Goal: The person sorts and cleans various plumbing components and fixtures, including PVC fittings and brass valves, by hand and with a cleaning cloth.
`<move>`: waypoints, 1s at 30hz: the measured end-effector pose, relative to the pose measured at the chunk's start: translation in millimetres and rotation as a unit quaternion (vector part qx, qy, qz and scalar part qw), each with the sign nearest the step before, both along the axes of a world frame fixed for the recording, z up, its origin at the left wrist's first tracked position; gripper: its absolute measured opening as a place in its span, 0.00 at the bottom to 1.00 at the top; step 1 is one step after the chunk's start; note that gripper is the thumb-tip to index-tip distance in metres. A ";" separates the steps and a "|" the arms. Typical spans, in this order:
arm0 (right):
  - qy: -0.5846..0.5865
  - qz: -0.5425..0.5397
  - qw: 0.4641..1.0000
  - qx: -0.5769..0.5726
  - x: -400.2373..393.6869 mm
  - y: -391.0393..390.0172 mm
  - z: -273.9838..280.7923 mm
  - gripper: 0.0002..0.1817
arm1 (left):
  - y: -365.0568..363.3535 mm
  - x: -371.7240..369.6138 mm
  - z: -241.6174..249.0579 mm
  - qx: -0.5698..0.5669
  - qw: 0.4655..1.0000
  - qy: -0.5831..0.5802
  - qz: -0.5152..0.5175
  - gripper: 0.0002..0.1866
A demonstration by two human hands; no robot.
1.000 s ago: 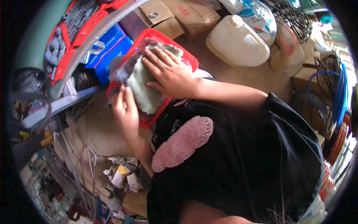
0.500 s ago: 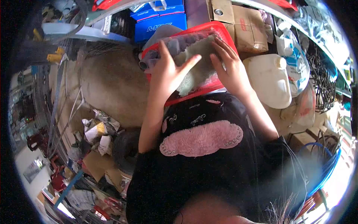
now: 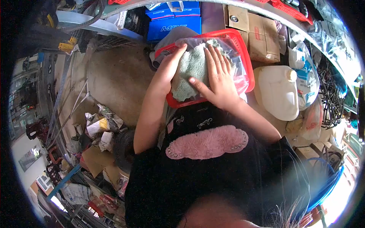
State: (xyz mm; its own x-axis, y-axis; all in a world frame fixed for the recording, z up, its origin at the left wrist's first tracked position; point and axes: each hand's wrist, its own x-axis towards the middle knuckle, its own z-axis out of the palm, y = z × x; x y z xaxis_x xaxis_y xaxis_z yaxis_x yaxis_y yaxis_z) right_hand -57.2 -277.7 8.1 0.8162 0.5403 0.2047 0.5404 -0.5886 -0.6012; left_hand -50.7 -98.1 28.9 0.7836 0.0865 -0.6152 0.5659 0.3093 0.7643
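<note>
Rests open right hand (image 3: pixel 221 84) on green cloth (image 3: pixel 189 72), over clear plastic (image 3: pixel 237 65) in red basket (image 3: pixel 248 62); places left hand (image 3: pixel 167 72) near basket's left edge, cannot tell grip.

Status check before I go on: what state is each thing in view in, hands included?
Left hand: at the cloth's left edge, fingers mostly hidden
Right hand: open, palm down on the cloth
Green cloth: spread, rumpled, ragged-edged
Red basket: partly covered by the cloth, clear plastic inside
White jug: capped or not, cannot tell
Front blue box: looks closed
</note>
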 end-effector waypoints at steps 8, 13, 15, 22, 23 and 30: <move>0.058 -0.028 0.980 0.186 -14.2 10.7 -15.6 0.39 | -18.4 5.2 -9.9 0.030 0.995 -0.083 -0.041 0.27; 0.036 0.045 0.980 0.192 -11.2 1.9 -11.0 0.31 | -31.1 16.5 8.0 -0.082 0.995 0.042 0.025 0.30; 0.023 0.079 0.980 0.183 -16.6 2.5 -1.7 0.28 | -28.5 11.8 14.3 -0.168 0.982 0.081 0.037 0.24; 0.080 0.077 0.954 0.277 -24.5 4.7 3.5 0.27 | -16.3 4.6 -3.4 -0.247 0.968 -0.002 0.036 0.18; 0.128 0.073 0.934 0.324 -25.7 1.7 2.4 0.27 | -16.3 3.9 -1.3 -0.259 0.966 -0.008 0.025 0.18; 0.286 -0.224 0.681 0.636 13.9 -38.6 60.5 0.30 | -29.4 8.5 -20.6 -0.241 0.967 -0.016 0.082 0.24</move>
State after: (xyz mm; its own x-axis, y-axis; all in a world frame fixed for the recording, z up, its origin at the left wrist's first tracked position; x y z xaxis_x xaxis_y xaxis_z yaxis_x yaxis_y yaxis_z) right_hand -43.3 -316.3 68.6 0.9835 -0.1065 -0.1460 -0.0587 0.5761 -0.8153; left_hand -42.3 -127.4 8.3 0.8030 -0.0796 -0.5906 0.4572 0.7179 0.5249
